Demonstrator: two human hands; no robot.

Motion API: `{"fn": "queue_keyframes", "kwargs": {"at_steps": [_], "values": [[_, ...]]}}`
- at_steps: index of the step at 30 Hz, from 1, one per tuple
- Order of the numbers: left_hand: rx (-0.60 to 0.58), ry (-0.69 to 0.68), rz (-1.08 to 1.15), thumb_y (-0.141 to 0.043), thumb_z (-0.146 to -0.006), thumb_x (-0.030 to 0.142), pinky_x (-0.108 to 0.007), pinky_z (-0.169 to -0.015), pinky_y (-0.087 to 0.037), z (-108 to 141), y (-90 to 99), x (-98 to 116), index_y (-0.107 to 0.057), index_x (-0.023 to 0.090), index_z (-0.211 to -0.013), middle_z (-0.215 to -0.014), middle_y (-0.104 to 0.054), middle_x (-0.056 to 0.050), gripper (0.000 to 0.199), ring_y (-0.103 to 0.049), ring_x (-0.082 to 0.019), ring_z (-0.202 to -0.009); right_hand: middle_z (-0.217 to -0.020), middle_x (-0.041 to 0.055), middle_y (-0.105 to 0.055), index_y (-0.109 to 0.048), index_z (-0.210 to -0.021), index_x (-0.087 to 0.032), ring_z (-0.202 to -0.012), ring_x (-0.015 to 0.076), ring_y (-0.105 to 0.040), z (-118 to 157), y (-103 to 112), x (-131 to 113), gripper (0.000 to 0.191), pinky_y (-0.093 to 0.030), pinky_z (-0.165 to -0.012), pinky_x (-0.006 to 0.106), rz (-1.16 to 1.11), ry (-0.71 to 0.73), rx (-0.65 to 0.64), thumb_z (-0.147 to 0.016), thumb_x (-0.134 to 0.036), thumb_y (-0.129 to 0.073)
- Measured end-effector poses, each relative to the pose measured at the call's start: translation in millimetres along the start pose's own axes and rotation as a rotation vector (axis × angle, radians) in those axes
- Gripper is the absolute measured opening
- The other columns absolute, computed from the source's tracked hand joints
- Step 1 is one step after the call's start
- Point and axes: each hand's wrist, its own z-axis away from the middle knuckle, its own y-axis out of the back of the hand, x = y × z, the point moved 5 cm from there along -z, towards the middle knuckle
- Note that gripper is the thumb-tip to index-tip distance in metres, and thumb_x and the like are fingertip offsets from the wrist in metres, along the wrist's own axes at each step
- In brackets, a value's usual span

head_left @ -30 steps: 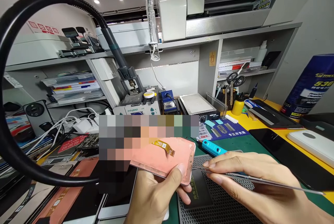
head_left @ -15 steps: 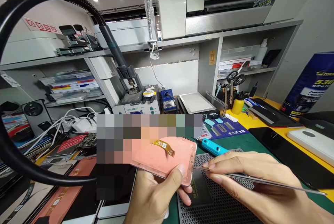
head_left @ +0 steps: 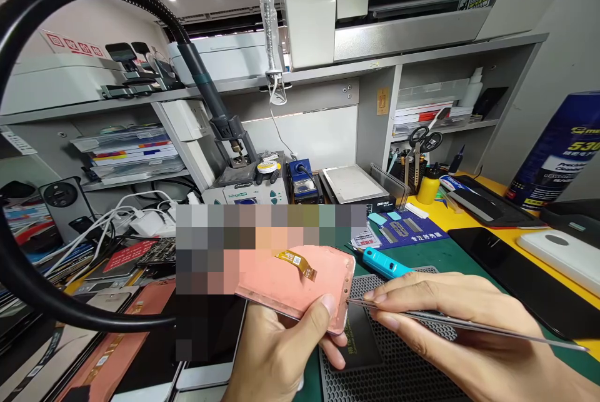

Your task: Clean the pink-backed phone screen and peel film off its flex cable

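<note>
My left hand [head_left: 281, 349] is closed around the lower edge of a phone screen panel [head_left: 272, 283], thumb on its copper-pink back and fingers beneath. The panel is tilted, and a short gold flex cable [head_left: 300, 264] curves out from its back. A pair of metal tweezers [head_left: 506, 331] is pinched in my right hand [head_left: 464, 308]. Their tips meet the panel's right end, close to a row of small holes; whether they grip anything there is too small to tell. A pixelated patch covers the panel's left end.
Beneath the hands lies a black honeycomb mat [head_left: 394, 364]. A blue pen-like tool [head_left: 384, 263] rests behind the panel. On the right are a dark phone-sized panel [head_left: 506, 277] and a white device [head_left: 557, 252]. A black flexible hose [head_left: 70, 317] loops across the left, above several screens.
Hardly anything differs. The whole view has shifted by a few pixels, while the panel and the tweezers keep the same place relative to each other.
</note>
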Motion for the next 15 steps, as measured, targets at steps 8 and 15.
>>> {"fn": "queue_keyframes", "kwargs": {"at_steps": [8,15], "values": [[0.004,0.003,-0.026,-0.064,-0.088,0.032,-0.029,-0.053,-0.057,-3.1,-0.2,0.4,-0.066,0.011,-0.071,-0.067,-0.063,-0.005,0.027,-0.062,-0.017,-0.058,-0.083,-0.005,-0.082,-0.078,-0.097,-0.03,-0.072,0.0147,-0.078,1.5,-0.2,3.3,0.031,-0.062,-0.068,0.013,-0.04,-0.035,-0.035,-0.077,-0.007,-0.073],[0.004,0.005,-0.03,-0.065,-0.087,0.032,-0.029,-0.053,-0.057,-1.9,-0.1,-1.0,-0.067,0.012,-0.07,-0.068,-0.064,-0.005,0.027,-0.063,-0.017,-0.057,-0.081,-0.0076,-0.081,-0.078,-0.093,-0.035,-0.067,0.0162,-0.078,2.2,2.1,5.1,0.028,-0.063,-0.066,0.014,0.014,-0.046,0.019,-0.074,-0.015,-0.076]]}}
